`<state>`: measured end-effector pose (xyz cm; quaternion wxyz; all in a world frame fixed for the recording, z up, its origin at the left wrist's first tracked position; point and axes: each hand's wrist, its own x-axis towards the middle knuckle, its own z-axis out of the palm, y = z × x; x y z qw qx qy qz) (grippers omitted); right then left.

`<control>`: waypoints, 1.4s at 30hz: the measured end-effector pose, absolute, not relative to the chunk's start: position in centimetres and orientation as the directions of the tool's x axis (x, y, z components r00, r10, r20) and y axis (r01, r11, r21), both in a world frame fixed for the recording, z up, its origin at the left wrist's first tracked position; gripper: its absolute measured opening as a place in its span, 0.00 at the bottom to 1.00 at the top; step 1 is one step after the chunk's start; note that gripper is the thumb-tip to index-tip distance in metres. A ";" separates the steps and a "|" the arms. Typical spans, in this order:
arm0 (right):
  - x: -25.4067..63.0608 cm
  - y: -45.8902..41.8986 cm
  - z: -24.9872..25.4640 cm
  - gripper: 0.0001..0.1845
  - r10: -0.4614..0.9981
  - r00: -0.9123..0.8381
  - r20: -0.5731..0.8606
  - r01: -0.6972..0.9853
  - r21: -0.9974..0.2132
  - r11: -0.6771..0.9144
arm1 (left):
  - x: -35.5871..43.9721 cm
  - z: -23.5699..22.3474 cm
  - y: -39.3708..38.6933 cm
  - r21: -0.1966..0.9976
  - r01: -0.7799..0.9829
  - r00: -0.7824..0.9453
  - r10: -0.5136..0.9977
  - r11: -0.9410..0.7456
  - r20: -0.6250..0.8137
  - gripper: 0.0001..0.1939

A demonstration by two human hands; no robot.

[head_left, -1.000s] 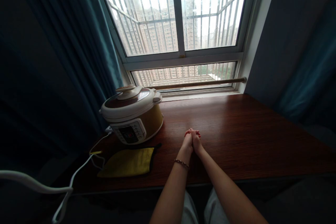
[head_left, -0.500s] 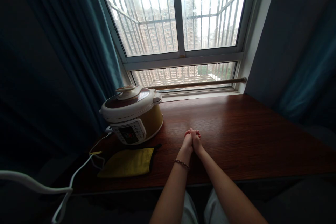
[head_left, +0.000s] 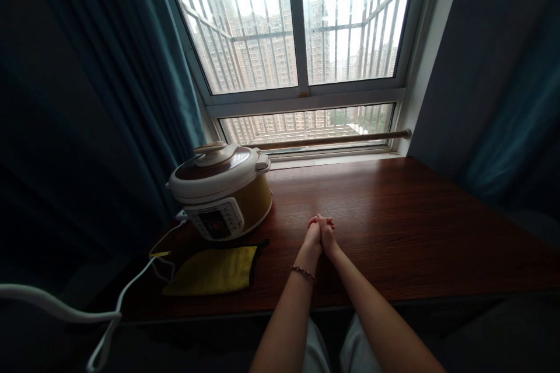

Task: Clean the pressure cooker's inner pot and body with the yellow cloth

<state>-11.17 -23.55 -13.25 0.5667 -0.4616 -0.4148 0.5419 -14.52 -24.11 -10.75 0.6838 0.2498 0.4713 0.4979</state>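
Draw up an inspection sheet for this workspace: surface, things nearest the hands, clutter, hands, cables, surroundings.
Surface: brown wooden table, reflecting light near the window.
Things nearest the hands: cooker, lid on, to the left of the hands and untouched.
Clutter: yellow cloth, dark-edged, lying in front of the cooker.
Hands: left hand and right hand clasped together, no object seen in them; bracelet on the left wrist.
Cables: white cables at the left; whether they power the cooker, cannot tell.
Surroundings: window with bars outside, blue curtain to its left.
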 end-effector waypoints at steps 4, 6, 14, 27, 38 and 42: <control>-11.2 -23.5 -13.3 0.27 0.997 0.064 -0.032 -0.232 -0.973 -0.016 | -14.5 -10.7 -24.1 0.812 -0.448 0.054 0.917 0.375 -0.394 0.08; -11.1 -23.5 -13.3 0.27 0.998 0.056 -0.032 -0.231 -0.973 -0.018 | -14.5 -10.6 -24.2 0.811 -0.449 0.055 0.917 0.375 -0.394 0.07; -11.0 -23.6 -13.2 0.28 0.999 0.038 -0.035 -0.225 -0.974 -0.025 | -14.4 -10.3 -24.4 0.807 -0.457 0.053 0.917 0.374 -0.395 0.08; -11.0 -24.0 -12.5 0.26 0.998 0.044 -0.038 -0.222 -0.975 -0.028 | -14.4 -10.3 -24.3 0.805 -0.458 0.050 0.915 0.377 -0.400 0.07; -11.1 -23.9 -12.5 0.27 0.998 0.049 -0.038 -0.216 -0.976 -0.026 | -14.4 -10.0 -24.5 0.806 -0.461 0.041 0.915 0.373 -0.400 0.06; -11.0 -24.0 -12.4 0.27 0.999 0.042 -0.028 -0.206 -0.978 -0.019 | -14.4 -10.0 -24.5 0.805 -0.466 0.038 0.917 0.368 -0.397 0.06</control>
